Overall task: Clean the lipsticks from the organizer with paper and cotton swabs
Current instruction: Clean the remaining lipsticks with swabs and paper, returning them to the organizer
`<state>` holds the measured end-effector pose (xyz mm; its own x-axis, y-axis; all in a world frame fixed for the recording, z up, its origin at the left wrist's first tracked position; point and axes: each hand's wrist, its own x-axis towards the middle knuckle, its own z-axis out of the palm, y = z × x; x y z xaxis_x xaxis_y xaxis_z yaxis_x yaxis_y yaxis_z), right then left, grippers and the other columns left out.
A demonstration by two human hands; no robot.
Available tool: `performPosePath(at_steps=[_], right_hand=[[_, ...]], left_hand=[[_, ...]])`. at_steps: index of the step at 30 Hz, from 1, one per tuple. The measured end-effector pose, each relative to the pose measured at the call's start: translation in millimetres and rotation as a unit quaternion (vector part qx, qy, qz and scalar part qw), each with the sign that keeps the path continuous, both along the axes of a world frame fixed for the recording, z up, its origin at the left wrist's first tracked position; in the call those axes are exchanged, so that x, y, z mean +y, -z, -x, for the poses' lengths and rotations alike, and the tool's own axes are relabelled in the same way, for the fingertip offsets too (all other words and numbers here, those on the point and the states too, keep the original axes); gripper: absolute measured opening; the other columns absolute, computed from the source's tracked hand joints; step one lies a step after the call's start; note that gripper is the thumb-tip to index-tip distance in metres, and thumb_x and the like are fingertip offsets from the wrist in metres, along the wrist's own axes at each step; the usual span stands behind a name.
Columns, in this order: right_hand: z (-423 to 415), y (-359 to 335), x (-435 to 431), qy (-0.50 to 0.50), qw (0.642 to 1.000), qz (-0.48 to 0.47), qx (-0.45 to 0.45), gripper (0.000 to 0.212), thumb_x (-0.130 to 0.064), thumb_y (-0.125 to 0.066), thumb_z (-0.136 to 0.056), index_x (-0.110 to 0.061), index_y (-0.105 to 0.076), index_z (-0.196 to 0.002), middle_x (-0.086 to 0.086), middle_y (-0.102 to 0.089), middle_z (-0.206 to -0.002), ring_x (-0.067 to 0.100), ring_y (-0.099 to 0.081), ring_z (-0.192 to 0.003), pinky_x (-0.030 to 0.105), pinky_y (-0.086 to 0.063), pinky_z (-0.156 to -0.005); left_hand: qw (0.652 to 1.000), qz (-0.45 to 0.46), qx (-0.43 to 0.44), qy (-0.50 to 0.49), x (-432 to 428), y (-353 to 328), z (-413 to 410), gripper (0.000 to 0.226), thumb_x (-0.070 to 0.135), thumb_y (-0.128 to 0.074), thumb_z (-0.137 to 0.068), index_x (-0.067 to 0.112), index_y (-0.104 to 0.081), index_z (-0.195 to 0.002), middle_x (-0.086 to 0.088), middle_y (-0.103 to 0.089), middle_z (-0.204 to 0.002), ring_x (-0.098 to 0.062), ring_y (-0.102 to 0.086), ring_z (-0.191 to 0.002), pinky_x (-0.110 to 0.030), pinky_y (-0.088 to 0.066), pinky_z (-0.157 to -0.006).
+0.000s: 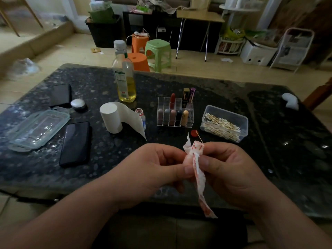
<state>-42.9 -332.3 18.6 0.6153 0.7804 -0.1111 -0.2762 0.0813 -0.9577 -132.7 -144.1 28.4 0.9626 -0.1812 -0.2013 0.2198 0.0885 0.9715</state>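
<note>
Both hands meet over the near edge of the dark table. My left hand (pixel 158 169) and my right hand (pixel 228 169) pinch a white tissue (pixel 197 169) smeared with red; it is wrapped round something I cannot see. A thin cotton swab stick (pixel 199 137) pokes up from my right hand. Behind them stands the clear acrylic organizer (pixel 175 114) holding several lipsticks, one open red lipstick (pixel 172 101) upright in the back row. A clear box of cotton swabs (pixel 223 124) sits to its right, a white paper roll (pixel 112 117) to its left.
An oil bottle (pixel 125 83) and a small open bottle (pixel 141 115) stand near the roll. A red cap (pixel 194 133) lies before the organizer. Two phones (pixel 75 142) (pixel 61 95), a plastic lid (pixel 37 128) and a round silver item (pixel 78 104) lie left. Crumpled white tissue (pixel 291 101) sits far right.
</note>
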Motion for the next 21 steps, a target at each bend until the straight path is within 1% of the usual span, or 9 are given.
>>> performPosePath(at_steps=[2, 4, 5, 7, 9, 13, 16, 18, 21], right_hand=[[0.3, -0.6, -0.4, 0.004, 1.000, 0.003, 0.007, 0.024, -0.025, -0.083, -0.076, -0.011, -0.079, -0.096, 0.015, -0.076, -0.097, 0.028, -0.074, -0.092, 0.033, -0.058, -0.077], [-0.1, 0.2, -0.9, 0.004, 1.000, 0.011, 0.015, 0.015, -0.015, -0.079, -0.080, -0.010, -0.079, -0.094, 0.015, -0.076, -0.093, 0.027, -0.074, -0.087, 0.034, -0.058, -0.074], [0.2, 0.6, -0.8, -0.004, 1.000, 0.015, 0.009, 0.017, -0.016, -0.078, -0.080, -0.010, -0.079, -0.095, 0.014, -0.076, -0.093, 0.027, -0.073, -0.086, 0.036, -0.057, -0.074], [1.6, 0.6, 0.5, -0.018, 0.999, 0.017, -0.021, 0.024, -0.030, -0.083, -0.077, -0.017, -0.079, -0.097, 0.009, -0.076, -0.094, 0.025, -0.072, -0.087, 0.040, -0.057, -0.078], [2.9, 0.5, 1.6, -0.020, 0.998, 0.022, -0.061, 0.032, -0.041, -0.085, -0.072, -0.023, -0.080, -0.097, 0.006, -0.075, -0.094, 0.022, -0.071, -0.088, 0.040, -0.058, -0.080], [4.3, -1.0, 2.6, -0.003, 0.993, -0.001, -0.120, 0.022, -0.037, -0.081, -0.076, -0.026, -0.080, -0.096, 0.004, -0.075, -0.092, 0.019, -0.072, -0.086, 0.030, -0.057, -0.074], [3.9, -1.5, -0.6, 0.007, 0.995, -0.024, -0.093, 0.017, -0.032, -0.080, -0.080, -0.023, -0.080, -0.094, 0.003, -0.075, -0.089, 0.016, -0.072, -0.083, 0.026, -0.057, -0.071], [3.1, -4.0, -1.5, 0.003, 0.997, -0.026, -0.076, 0.008, -0.016, -0.074, -0.088, -0.015, -0.079, -0.093, 0.006, -0.076, -0.085, 0.016, -0.072, -0.080, 0.026, -0.057, -0.071], [3.4, -6.0, -1.0, -0.030, 0.997, -0.024, -0.059, 0.016, 0.006, -0.059, -0.091, 0.001, -0.074, -0.089, 0.014, -0.074, -0.082, 0.021, -0.072, -0.079, 0.029, -0.057, -0.072]], left_hand=[[0.999, 0.024, 0.016, 0.022, 1.6, -0.2, -0.3, 0.019, 0.019, -0.069, -0.088, 0.014, -0.080, -0.103, -0.006, -0.077, -0.101, -0.012, -0.070, -0.087, -0.027, -0.054, -0.075], [0.999, 0.015, 0.025, 0.034, 4.2, -1.5, -1.2, 0.017, 0.018, -0.072, -0.086, 0.015, -0.079, -0.102, -0.007, -0.077, -0.101, -0.016, -0.071, -0.089, -0.031, -0.056, -0.079], [0.999, -0.003, 0.029, 0.032, 5.4, -1.7, -1.6, 0.018, 0.017, -0.075, -0.084, 0.014, -0.079, -0.101, -0.008, -0.078, -0.101, -0.020, -0.072, -0.091, -0.035, -0.057, -0.083], [0.998, -0.047, 0.038, 0.019, 5.5, -2.0, -1.5, 0.023, 0.014, -0.079, -0.081, 0.007, -0.075, -0.103, -0.011, -0.078, -0.103, -0.028, -0.074, -0.098, -0.045, -0.058, -0.092], [0.995, -0.091, 0.048, 0.004, 1.9, -4.0, 0.3, 0.028, 0.013, -0.082, -0.081, 0.003, -0.072, -0.105, -0.012, -0.078, -0.103, -0.030, -0.075, -0.100, -0.050, -0.058, -0.096], [0.990, -0.135, 0.038, -0.023, -3.8, -5.4, 3.4, 0.028, 0.026, -0.084, -0.074, 0.013, -0.071, -0.096, -0.006, -0.078, -0.095, -0.022, -0.075, -0.092, -0.041, -0.062, -0.088], [0.997, -0.043, 0.062, 0.024, -2.3, -1.4, 2.5, 0.031, 0.023, -0.076, -0.083, 0.007, -0.071, -0.109, -0.011, -0.076, -0.108, -0.024, -0.072, -0.098, -0.035, -0.060, -0.087], [0.989, 0.056, 0.093, 0.096, -0.6, -0.2, 3.4, 0.032, 0.025, -0.069, -0.092, 0.005, -0.071, -0.117, -0.013, -0.073, -0.116, -0.023, -0.065, -0.101, -0.036, -0.057, -0.088], [0.978, 0.123, 0.111, 0.125, 0.9, 3.7, 3.1, 0.037, 0.031, -0.062, -0.094, 0.006, -0.072, -0.119, -0.010, -0.072, -0.117, -0.022, -0.062, -0.100, -0.038, -0.056, -0.087]])
